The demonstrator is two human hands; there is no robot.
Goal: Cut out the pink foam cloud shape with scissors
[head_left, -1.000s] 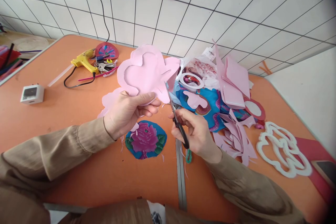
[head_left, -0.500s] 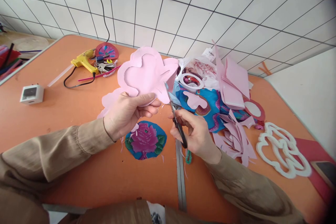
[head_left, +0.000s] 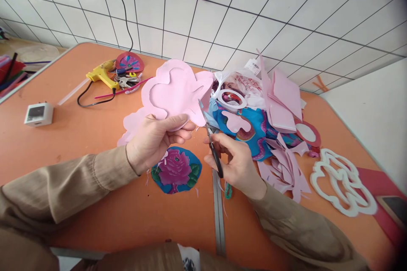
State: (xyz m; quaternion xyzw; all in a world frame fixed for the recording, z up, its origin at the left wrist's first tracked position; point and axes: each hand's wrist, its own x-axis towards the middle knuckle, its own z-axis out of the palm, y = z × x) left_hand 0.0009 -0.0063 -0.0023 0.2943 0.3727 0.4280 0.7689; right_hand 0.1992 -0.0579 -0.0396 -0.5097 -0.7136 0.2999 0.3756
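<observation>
A pink sheet with a wavy, cloud-like outline and cut openings [head_left: 178, 89] is pinched at its lower edge by my left hand [head_left: 159, 135], thumb on top and fingers beneath. My right hand [head_left: 237, 161] is closed around black-handled scissors [head_left: 215, 152]. Their blades point up and away, against the sheet's lower right edge. Another pink scalloped piece [head_left: 129, 129] shows partly behind my left wrist. Below the hands lies a round blue fabric piece with a purple rose [head_left: 176, 169], a small pink scrap on its upper left.
A yellow glue gun [head_left: 103, 74], keys [head_left: 127, 80] and a white plug adapter [head_left: 38, 114] are at the left. Pink offcuts [head_left: 286, 163], blue patterned fabric [head_left: 254, 118] and a plastic bag [head_left: 244, 82] pile up at the right. White cloud-shaped frames [head_left: 341, 182] lie beyond. A tiled wall stands behind.
The pink sheet and my left hand have shifted very slightly down and left. The scissors' handles have swung a little to the left, with the blades still at the sheet's edge.
</observation>
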